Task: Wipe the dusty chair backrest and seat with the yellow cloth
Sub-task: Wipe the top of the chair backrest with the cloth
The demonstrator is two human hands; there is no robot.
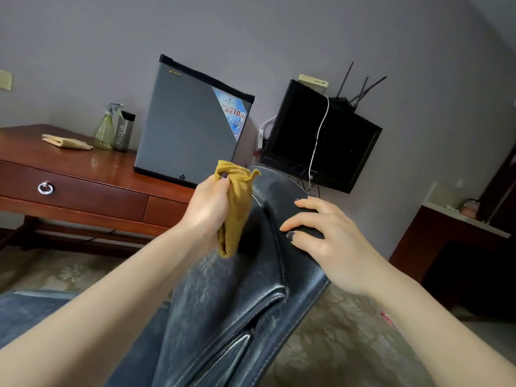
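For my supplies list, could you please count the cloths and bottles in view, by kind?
Cloths: 2, the yellow cloth gripped in the left hand and a folded cloth on the desk.
Bottles: 2, the spray bottle and the grey bottle.
Total: 4.

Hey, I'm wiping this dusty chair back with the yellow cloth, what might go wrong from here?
1. The left hand grips the yellow cloth bunched into a narrow roll, so little of it meets the backrest. It may leave streaks of dust.
2. The right hand rests on the backrest's top edge, so the patch under it may get missed.
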